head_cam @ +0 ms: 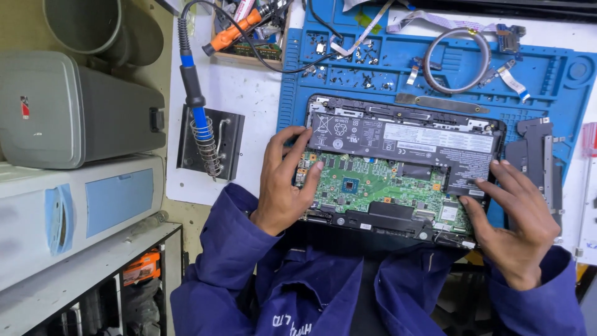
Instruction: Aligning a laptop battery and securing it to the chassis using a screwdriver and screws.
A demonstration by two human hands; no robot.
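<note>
Head view, looking straight down. An opened laptop base [404, 171] lies on a blue work mat [448, 68] on the white surface [249, 99], its near edge at the surface's front edge, just before the person's dark blue jacket.

Left hand [283, 183]: laid flat on the left end of the laptop base, fingers spread and extended over the green circuit board [373, 183] and the left corner of the black battery [404, 140]. It grasps nothing; contact is by palm and fingertips only.

Right hand [513, 214]: likewise open, fingers splayed, resting against the right end of the laptop base, fingertips at the battery's right end. Nothing is enclosed in it.

Edges and room: the mat extends well beyond the base at the rear, where loose screws [360, 68], a coiled cable [457, 59] and flat ribbon cables lie. To the right, a black cover part [535, 158] sits just beside the base. To the left, bare white surface separates the base from a soldering iron [193, 99] in its spring stand [208, 143]. Grey bins [68, 112] stand beyond the surface's left edge.
</note>
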